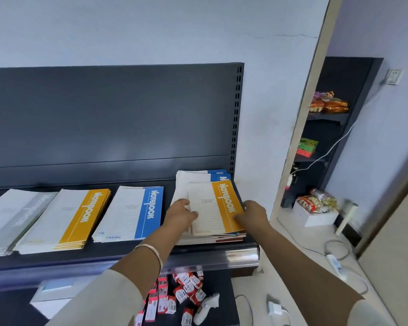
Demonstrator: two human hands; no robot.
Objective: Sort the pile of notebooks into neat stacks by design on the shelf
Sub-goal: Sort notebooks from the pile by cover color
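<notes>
Two hands held the top yellow notebook (218, 208) on the pile (196, 178) at the shelf's (127, 254) right end | left hand (181, 214) and right hand (252, 214) pinched its side edges, thumbs on the cover | we judged: lift flat, pass the blue stack (130, 212), square it on the yellow stack (66, 220).

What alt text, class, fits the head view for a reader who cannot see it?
The left hand and right hand grip a yellow-striped notebook atop the pile at the right end of the shelf. To its left lie a blue stack, a yellow stack and a grey stack.
</notes>
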